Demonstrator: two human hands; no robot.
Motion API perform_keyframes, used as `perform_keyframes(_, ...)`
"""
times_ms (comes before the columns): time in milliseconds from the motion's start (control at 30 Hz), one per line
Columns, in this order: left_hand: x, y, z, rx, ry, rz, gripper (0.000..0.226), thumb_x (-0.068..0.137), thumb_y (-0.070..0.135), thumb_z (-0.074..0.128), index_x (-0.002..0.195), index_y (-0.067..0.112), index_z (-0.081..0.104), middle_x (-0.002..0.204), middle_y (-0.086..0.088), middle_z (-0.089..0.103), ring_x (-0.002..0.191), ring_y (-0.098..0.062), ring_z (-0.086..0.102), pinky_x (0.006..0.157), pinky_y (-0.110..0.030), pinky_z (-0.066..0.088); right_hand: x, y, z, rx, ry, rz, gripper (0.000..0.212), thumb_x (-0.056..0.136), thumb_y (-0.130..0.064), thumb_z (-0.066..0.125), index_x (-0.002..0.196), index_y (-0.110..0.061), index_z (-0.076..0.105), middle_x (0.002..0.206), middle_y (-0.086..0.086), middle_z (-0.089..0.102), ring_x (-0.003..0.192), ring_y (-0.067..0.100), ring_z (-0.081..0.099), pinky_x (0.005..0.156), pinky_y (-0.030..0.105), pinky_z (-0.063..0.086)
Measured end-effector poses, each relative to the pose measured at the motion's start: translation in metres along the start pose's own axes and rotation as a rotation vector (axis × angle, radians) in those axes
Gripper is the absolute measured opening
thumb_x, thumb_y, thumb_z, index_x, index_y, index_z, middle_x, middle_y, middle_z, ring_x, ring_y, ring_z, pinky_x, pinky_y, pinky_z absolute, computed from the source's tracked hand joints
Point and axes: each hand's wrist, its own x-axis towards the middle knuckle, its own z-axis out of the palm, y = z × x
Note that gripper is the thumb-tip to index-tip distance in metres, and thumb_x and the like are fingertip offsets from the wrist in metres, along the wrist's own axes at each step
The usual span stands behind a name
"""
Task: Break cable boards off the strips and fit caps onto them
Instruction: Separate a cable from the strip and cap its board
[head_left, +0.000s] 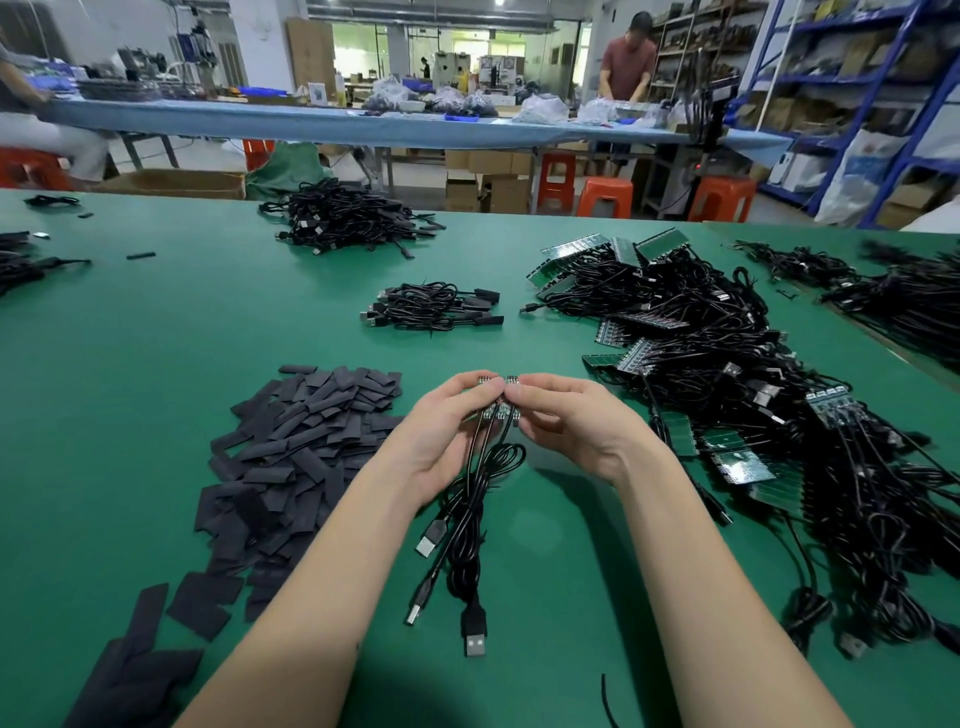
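At the moment of inspection both hands were raised over the green table (156, 332), gripping a short strip of cable boards (497, 397) between them. The left hand (441, 441) pinched the strip's left part, thumb and curled fingers closed on it; the right hand (566, 421) pinched the right part in the same way, the fingertips of the two hands nearly touching at the top edge. Three black cables (470, 499) hung from the strip and trailed toward the person, their USB plugs (474, 642) resting on the table. The step in hand was judged to be the snapping of one board from the strip. To do it cleanly, the grips should sit close on either side of the score line and the bend be sharp, so that the solder joints bear no load; pulling on the cables should be avoided. The wrists were angled inward, forearms converging from the lower edge of the view. The pile of flat black caps (306, 441) lay just beside the left hand, within easy reach. The heap of unbroken strips (727, 374) lay to the right, and a small bundle of finished cables (436, 306) lay beyond the hands
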Motion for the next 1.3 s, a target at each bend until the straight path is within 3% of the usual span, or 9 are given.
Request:
perform_keyframes(333,-0.008,0.003,0.001,-0.132,-0.063,-0.104,0.016,0.08,0.014,0.069,0.095,0.011,0.064,0.073,-0.005,0.072,0.056,-0.014,0.068,0.054,-0.025,0.057,-0.005,0.001,0.006,0.228,-0.054,0.15,0.022,0.064,-0.008,0.08,0.085,-0.008,0.075,0.078,0.005,0.074,0.061,0.009,0.067,0.058,0.019,0.059)
perform_keyframes(467,-0.01,0.002,0.0,-0.143,-0.087,-0.178,0.018,0.083,0.027,0.069,0.088,0.01,0.076,0.072,-0.004,0.071,0.058,-0.015,0.067,0.057,-0.026,0.058,-0.005,0.002,0.012,0.369,-0.096,0.165,0.028,0.069,-0.004,0.078,0.096,0.001,0.071,0.083,0.013,0.075,0.066,0.018,0.074,0.065,0.033,0.064)
perform_keyframes(567,-0.007,0.0,-0.001,-0.15,-0.038,-0.116,0.021,0.084,0.022,0.071,0.101,0.009,0.07,0.082,-0.008,0.072,0.065,-0.017,0.069,0.059,-0.028,0.058,-0.006,-0.002,0.014,0.23,-0.072,0.126,0.03,0.065,-0.013,0.081,0.093,-0.01,0.071,0.078,0.004,0.075,0.06,0.01,0.068,0.059,0.021,0.06)
perform_keyframes(733,-0.003,-0.011,-0.011,0.984,0.46,0.434,0.029,0.084,0.021,0.078,0.109,0.021,0.063,0.11,0.004,0.067,0.101,-0.014,0.062,0.093,-0.031,0.049,-0.006,-0.012,-0.002,-0.061,0.043,-0.009,0.028,0.074,-0.018,0.083,0.099,-0.019,0.07,0.083,-0.004,0.072,0.068,0.01,0.061,0.059,0.018,0.052)
perform_keyframes(833,-0.005,-0.012,0.0,1.108,0.448,0.663,0.017,0.089,0.021,0.071,0.104,0.023,0.063,0.105,0.009,0.064,0.101,-0.011,0.058,0.088,-0.029,0.048,-0.006,-0.014,-0.007,-0.251,0.148,-0.074,0.019,0.081,-0.018,0.082,0.097,-0.019,0.072,0.082,-0.003,0.071,0.065,0.009,0.066,0.065,0.02,0.053)
perform_keyframes(933,-0.005,-0.01,0.015,0.904,0.276,0.569,0.008,0.093,0.022,0.066,0.092,0.029,0.063,0.089,0.017,0.069,0.088,0.001,0.064,0.075,-0.013,0.049,-0.006,-0.013,-0.006,-0.248,0.135,-0.117,0.015,0.083,-0.016,0.081,0.093,-0.018,0.071,0.08,-0.002,0.07,0.062,0.01,0.065,0.064,0.021,0.053)
perform_keyframes(1033,-0.006,-0.011,0.01,1.1,0.154,0.578,0.004,0.097,0.028,0.06,0.095,0.028,0.063,0.088,0.016,0.069,0.09,0.001,0.062,0.074,-0.016,0.045,-0.004,-0.009,-0.005,-0.261,0.152,-0.149,0.01,0.087,-0.012,0.077,0.091,-0.015,0.068,0.086,0.005,0.067,0.063,0.016,0.062,0.067,0.025,0.058)
perform_keyframes(1167,-0.005,-0.013,-0.004,1.285,0.296,0.459,0.02,0.092,0.036,0.066,0.105,0.026,0.056,0.108,0.005,0.059,0.101,-0.016,0.054,0.091,-0.033,0.044,-0.001,-0.008,-0.01,-0.297,0.19,-0.156,0.009,0.089,-0.012,0.075,0.095,-0.011,0.068,0.091,0.009,0.062,0.054,0.012,0.06,0.063,0.025,0.059)
perform_keyframes(1300,-0.007,-0.009,-0.004,1.072,0.329,0.231,0.03,0.085,0.026,0.076,0.107,0.024,0.056,0.094,0.007,0.07,0.077,-0.008,0.065,0.072,-0.025,0.049,0.0,-0.006,-0.012,-0.275,0.182,-0.164,0.008,0.088,-0.011,0.076,0.091,-0.012,0.069,0.09,0.009,0.063,0.053,0.01,0.06,0.062,0.024,0.058)
